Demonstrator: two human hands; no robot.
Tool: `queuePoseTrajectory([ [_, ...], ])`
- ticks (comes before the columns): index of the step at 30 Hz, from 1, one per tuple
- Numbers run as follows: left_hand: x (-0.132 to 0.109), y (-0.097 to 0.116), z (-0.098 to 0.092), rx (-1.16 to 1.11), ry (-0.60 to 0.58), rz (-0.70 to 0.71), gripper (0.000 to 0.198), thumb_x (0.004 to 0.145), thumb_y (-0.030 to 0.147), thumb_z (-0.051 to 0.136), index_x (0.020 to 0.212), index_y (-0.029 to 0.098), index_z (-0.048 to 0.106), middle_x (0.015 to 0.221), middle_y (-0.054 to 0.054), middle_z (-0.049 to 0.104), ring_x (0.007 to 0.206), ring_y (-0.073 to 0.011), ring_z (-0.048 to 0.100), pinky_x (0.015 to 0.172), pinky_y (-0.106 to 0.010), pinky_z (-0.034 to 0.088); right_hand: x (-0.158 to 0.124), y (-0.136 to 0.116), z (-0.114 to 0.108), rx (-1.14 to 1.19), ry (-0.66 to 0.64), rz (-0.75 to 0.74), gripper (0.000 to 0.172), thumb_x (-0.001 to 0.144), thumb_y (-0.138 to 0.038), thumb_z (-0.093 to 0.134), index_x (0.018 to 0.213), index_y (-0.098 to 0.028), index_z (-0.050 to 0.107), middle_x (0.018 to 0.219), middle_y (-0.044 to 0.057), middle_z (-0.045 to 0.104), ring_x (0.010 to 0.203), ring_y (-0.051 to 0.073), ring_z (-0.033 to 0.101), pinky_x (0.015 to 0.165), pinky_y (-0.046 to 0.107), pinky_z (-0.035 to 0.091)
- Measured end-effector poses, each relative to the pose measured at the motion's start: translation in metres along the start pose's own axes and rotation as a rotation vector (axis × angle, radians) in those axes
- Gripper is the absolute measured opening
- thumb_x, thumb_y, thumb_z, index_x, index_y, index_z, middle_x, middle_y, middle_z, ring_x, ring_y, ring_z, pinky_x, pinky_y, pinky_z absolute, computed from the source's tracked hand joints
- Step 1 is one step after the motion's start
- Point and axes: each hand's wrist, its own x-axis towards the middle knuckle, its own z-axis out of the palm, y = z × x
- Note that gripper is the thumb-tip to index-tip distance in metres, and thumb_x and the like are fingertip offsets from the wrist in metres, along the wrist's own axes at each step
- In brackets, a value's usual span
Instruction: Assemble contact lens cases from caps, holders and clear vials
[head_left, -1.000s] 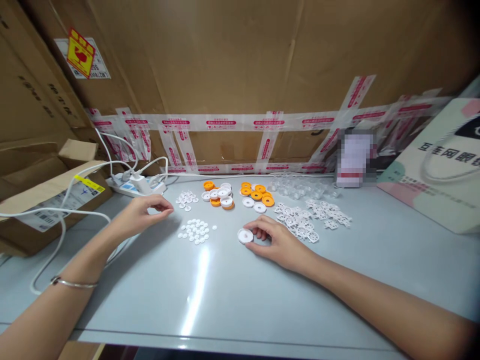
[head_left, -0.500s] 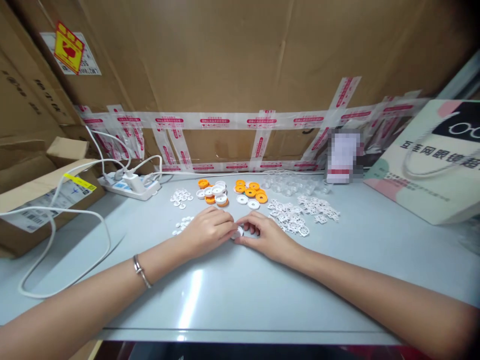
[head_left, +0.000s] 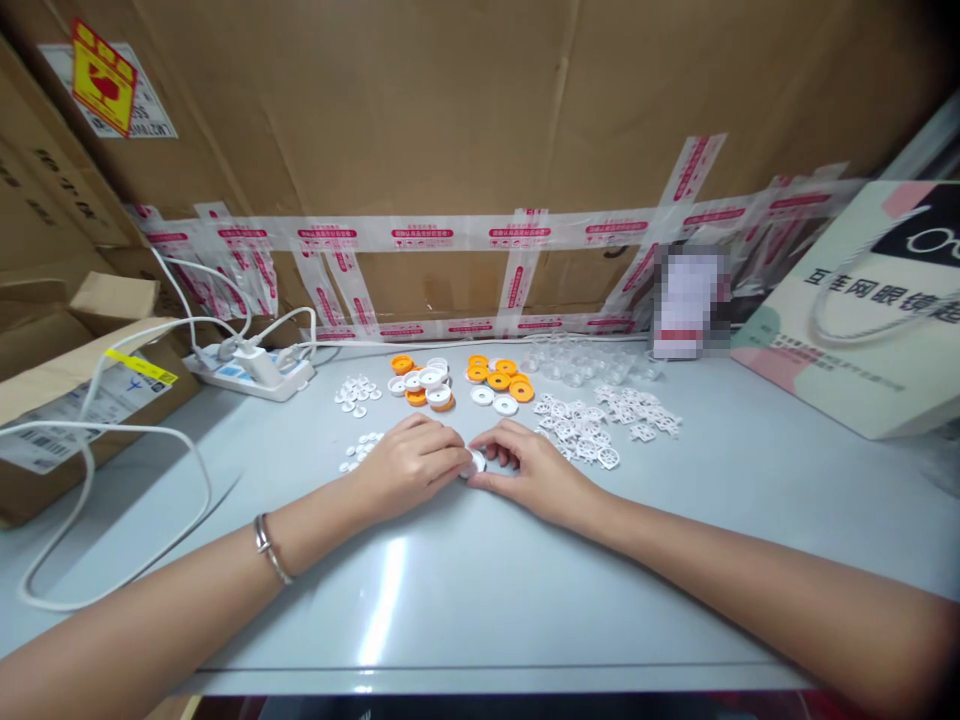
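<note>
Near the middle of the table a small white round plastic part [head_left: 475,463] with a raised rim is between my two hands. My right hand [head_left: 529,470] holds its right side, thumb in front and index finger behind. From the left, my left hand [head_left: 411,462] has its fingers pressed together on the part, covering its left side; whether a smaller piece is also in those fingertips is hidden. Behind the hands lie white and orange round caps [head_left: 438,396] and a second group of orange and white rings [head_left: 499,382]. White wheel-like lattice pieces [head_left: 577,430] are heaped beyond my right hand.
Small white pegged pieces [head_left: 357,393] and small white discs [head_left: 360,452] lie at left. Clear plastic pieces [head_left: 577,362] sit at the back. A power strip [head_left: 259,372], a looping white cable [head_left: 201,470] and an open carton [head_left: 97,400] stand left; a paper bag [head_left: 847,330] stands right.
The camera view has tilted and shifted slightly. Both hands stay at the white round part, with slightly more of it showing between them.
</note>
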Motion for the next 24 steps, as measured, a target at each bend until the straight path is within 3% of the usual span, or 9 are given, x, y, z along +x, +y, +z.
queuePoseTrajectory([
  [6, -0.006, 0.003, -0.009, -0.072, 0.057, -0.059, 0.015, 0.087, 0.017, 0.049, 0.092, 0.018, 0.063, 0.083, -0.004, 0.069, 0.074, -0.0128, 0.062, 0.068, -0.026, 0.046, -0.001, -0.003, -0.001, -0.023, -0.012, 0.012, 0.025, 0.072, -0.029, 0.068, 0.095, -0.02, 0.063, 0.08, 0.001, 0.053, 0.072, 0.013, 0.051, 0.065, 0.025, 0.042],
  [11, -0.013, 0.01, -0.016, -0.158, -0.035, -0.16, 0.02, 0.088, 0.018, 0.046, 0.095, 0.018, 0.064, 0.087, -0.006, 0.069, 0.077, -0.0145, 0.064, 0.068, -0.025, 0.052, -0.002, -0.002, -0.005, -0.011, -0.023, 0.0, 0.033, 0.072, -0.033, 0.068, 0.102, -0.02, 0.063, 0.083, 0.002, 0.053, 0.073, 0.013, 0.052, 0.066, 0.026, 0.044],
  [18, -0.012, 0.009, -0.01, -0.267, -0.021, -0.218, 0.02, 0.088, 0.017, 0.047, 0.098, 0.018, 0.064, 0.095, -0.005, 0.069, 0.084, -0.0131, 0.064, 0.075, -0.023, 0.052, -0.005, -0.002, -0.005, 0.041, 0.042, -0.052, 0.027, 0.077, -0.031, 0.063, 0.103, -0.021, 0.062, 0.097, 0.003, 0.056, 0.078, 0.012, 0.054, 0.073, 0.026, 0.046],
  [24, -0.013, 0.008, -0.007, -0.318, -0.032, -0.269, 0.018, 0.087, 0.018, 0.051, 0.099, 0.018, 0.063, 0.095, -0.003, 0.068, 0.085, -0.0116, 0.063, 0.077, -0.021, 0.05, -0.004, -0.003, -0.006, 0.054, 0.035, -0.066, 0.024, 0.077, -0.028, 0.063, 0.099, -0.02, 0.062, 0.097, 0.003, 0.061, 0.082, 0.014, 0.057, 0.076, 0.028, 0.047],
])
